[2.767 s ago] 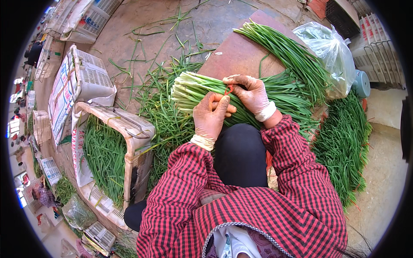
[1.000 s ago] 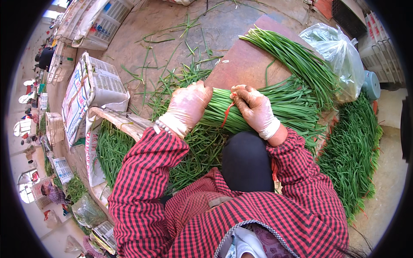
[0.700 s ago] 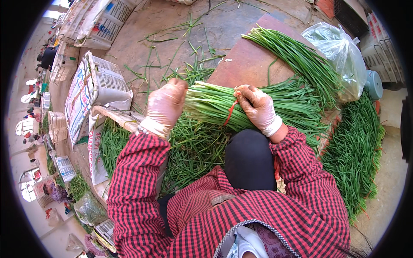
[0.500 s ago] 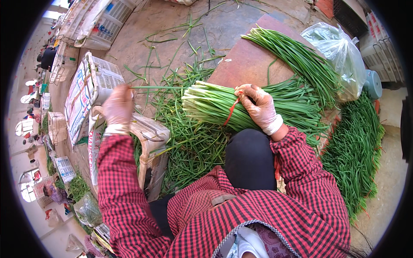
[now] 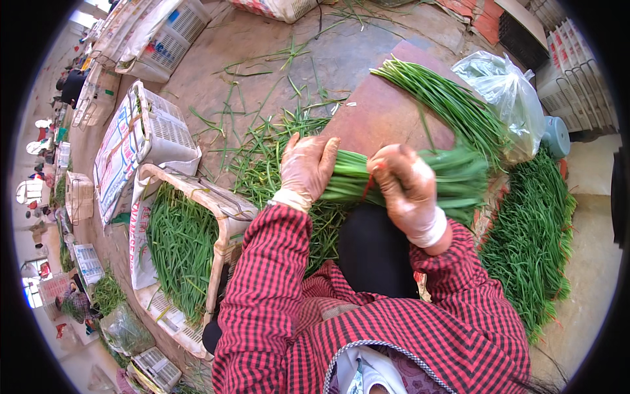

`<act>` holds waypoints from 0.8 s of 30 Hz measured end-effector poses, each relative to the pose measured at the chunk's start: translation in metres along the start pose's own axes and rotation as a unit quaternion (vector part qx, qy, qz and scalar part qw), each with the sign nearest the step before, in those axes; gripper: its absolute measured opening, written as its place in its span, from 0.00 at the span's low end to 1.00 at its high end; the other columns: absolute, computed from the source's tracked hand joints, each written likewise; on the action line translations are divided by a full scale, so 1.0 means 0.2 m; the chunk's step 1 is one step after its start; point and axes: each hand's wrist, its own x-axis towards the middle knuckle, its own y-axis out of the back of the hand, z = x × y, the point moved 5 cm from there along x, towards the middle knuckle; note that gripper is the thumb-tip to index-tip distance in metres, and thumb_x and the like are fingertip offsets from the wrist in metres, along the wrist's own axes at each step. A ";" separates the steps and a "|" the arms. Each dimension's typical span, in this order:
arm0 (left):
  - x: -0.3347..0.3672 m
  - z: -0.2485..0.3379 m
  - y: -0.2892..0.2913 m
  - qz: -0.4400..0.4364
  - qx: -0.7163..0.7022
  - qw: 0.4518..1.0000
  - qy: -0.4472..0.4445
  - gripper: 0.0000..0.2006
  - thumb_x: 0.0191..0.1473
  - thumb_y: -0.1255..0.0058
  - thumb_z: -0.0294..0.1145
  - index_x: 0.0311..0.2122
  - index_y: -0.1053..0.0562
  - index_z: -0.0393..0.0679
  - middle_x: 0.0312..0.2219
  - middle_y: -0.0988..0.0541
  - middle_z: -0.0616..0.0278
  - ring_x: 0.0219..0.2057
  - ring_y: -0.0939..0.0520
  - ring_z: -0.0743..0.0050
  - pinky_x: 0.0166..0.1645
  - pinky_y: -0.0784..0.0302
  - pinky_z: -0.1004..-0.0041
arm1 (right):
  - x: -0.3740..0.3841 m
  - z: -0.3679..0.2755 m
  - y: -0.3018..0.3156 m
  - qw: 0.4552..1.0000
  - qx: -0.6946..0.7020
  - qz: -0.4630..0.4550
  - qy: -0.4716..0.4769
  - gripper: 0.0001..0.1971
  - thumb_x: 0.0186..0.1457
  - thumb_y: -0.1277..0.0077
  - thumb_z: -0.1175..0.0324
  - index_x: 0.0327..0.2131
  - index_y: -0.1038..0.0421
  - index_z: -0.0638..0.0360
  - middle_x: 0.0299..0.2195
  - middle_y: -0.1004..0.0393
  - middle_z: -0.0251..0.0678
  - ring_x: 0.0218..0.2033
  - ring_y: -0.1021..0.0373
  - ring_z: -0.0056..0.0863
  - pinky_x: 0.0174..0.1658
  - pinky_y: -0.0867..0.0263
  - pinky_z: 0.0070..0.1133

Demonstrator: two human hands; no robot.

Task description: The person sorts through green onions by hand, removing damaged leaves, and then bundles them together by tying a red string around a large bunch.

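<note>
We see the tied bundle of green stalks [image 5: 351, 175] lying crosswise in front of the dark knee [image 5: 373, 246], between and against both gloved hands. Its left end goes out of sight behind the left hand [image 5: 307, 167], whose thumb stands apart from the forefinger above the stalks; we cannot tell whether the other fingers close on them. The right hand [image 5: 410, 190] curls over the bundle near its middle, fingers and thumb clamped on it just beside the red tie [image 5: 368, 186]. The leafy end, blurred, spreads to the right past that hand, over the lower part of the reddish board [image 5: 374, 121].

Counting, we find two hands, one bundle between them with one red tie, and one board. One other bunch of stalks [image 5: 440, 92] lies slanting along the board's far right side, apart from the fingers. Near that bunch's leafy end we see one clear plastic bag [image 5: 508, 98] and one round blue object [image 5: 556, 136]. At the right lies one long heap of greens [image 5: 528, 243], edged with red bits too small for us to count. To the left we count one near crate [image 5: 230, 226] filled with greens and one white crate [image 5: 167, 121] just beyond it; the loose stalks [image 5: 259, 161] on the ground are too many to count
</note>
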 end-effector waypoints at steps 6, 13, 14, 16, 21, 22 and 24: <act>-0.05 0.23 0.42 0.238 -0.179 0.955 -0.015 0.15 0.64 0.57 0.34 0.31 0.21 0.39 0.27 0.18 0.57 0.31 0.19 0.62 0.41 0.27 0.65 | 0.19 -0.32 0.18 0.985 -0.069 0.004 0.159 0.04 0.56 0.45 0.75 0.36 0.27 0.60 0.30 0.23 0.38 0.34 0.24 0.37 0.52 0.34 0.40; -0.05 0.05 -0.02 0.138 -0.024 0.989 0.038 0.09 0.62 0.54 0.36 0.44 0.26 0.47 0.42 0.21 0.62 0.49 0.23 0.61 0.66 0.49 0.50 | 0.05 0.22 0.08 0.999 -0.046 0.016 -0.014 0.01 0.55 0.46 0.76 0.31 0.27 0.61 0.31 0.24 0.42 0.39 0.27 0.46 0.47 0.32 0.33; -0.06 0.03 -0.08 0.119 -0.034 0.991 0.042 0.11 0.61 0.53 0.38 0.47 0.27 0.47 0.45 0.22 0.62 0.52 0.24 0.62 0.67 0.52 0.49 | -0.03 0.33 0.04 0.998 -0.045 0.007 -0.043 0.01 0.55 0.45 0.76 0.31 0.26 0.61 0.31 0.25 0.42 0.40 0.27 0.46 0.47 0.31 0.34; -0.09 0.03 -0.09 0.041 -0.001 0.998 0.049 0.18 0.60 0.50 0.41 0.53 0.28 0.48 0.50 0.24 0.62 0.59 0.30 0.62 0.69 0.58 0.46 | -0.13 0.38 0.06 0.997 -0.049 0.006 -0.053 0.01 0.55 0.44 0.75 0.32 0.26 0.60 0.30 0.25 0.40 0.41 0.27 0.47 0.48 0.31 0.36; 0.07 0.31 0.00 -0.121 0.105 0.982 -0.100 0.56 0.40 0.36 0.60 0.69 0.49 0.45 0.66 0.43 0.49 0.69 0.45 0.52 0.71 0.62 0.47 | -0.13 0.28 0.11 0.996 -0.085 -0.005 0.023 0.04 0.51 0.42 0.74 0.30 0.28 0.58 0.30 0.26 0.39 0.41 0.27 0.47 0.44 0.30 0.36; 0.10 0.37 -0.04 -0.138 0.119 0.977 -0.115 0.56 0.40 0.37 0.59 0.70 0.52 0.45 0.66 0.44 0.47 0.69 0.46 0.51 0.71 0.62 0.48 | -0.14 0.26 0.12 0.996 -0.085 -0.017 0.011 0.04 0.52 0.43 0.73 0.30 0.28 0.58 0.29 0.27 0.39 0.38 0.27 0.46 0.42 0.30 0.35; 0.11 0.38 -0.19 -0.186 0.211 0.952 -0.120 0.54 0.44 0.40 0.53 0.70 0.56 0.45 0.67 0.46 0.43 0.69 0.47 0.49 0.71 0.63 0.48 | -0.17 0.23 0.07 0.997 -0.058 -0.042 -0.013 0.04 0.52 0.44 0.72 0.30 0.29 0.57 0.27 0.29 0.39 0.31 0.28 0.43 0.35 0.31 0.34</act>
